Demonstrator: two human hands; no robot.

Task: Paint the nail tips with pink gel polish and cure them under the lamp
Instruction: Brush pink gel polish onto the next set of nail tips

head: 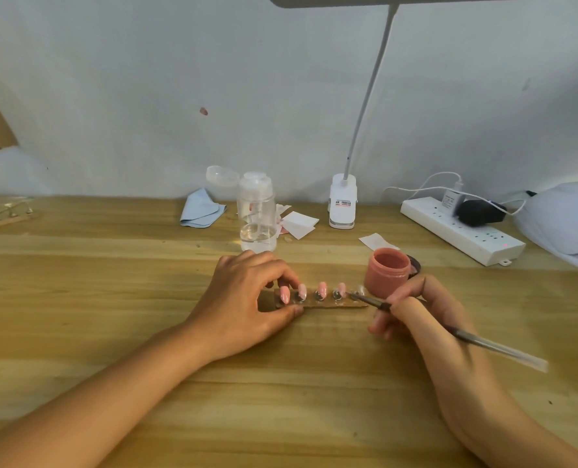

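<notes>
table [112, 298]: matt wood | nail tips [322, 289]: glossy pink | bottle [257, 211]: clear plastic

**Reader:** Where is the strip of nail tips [328, 305]?

**Desk:** Mid-table [112, 332], running left to right. The left hand [247, 298] pinches its left end. The right hand [426, 319], at its right end, holds a brush [493, 345] whose tip meets the rightmost nail tip.

**Reader:** And behind it?

**Desk:** A jar [387, 273] stands just behind the strip's right end. Along the wall, left to right: a cloth [201, 209], bottle [257, 214], paper scraps [299, 222], clip lamp base [343, 206], power strip [459, 229], and the curing lamp [564, 217] at the right edge. A second holder [0, 216] lies far left.
</notes>
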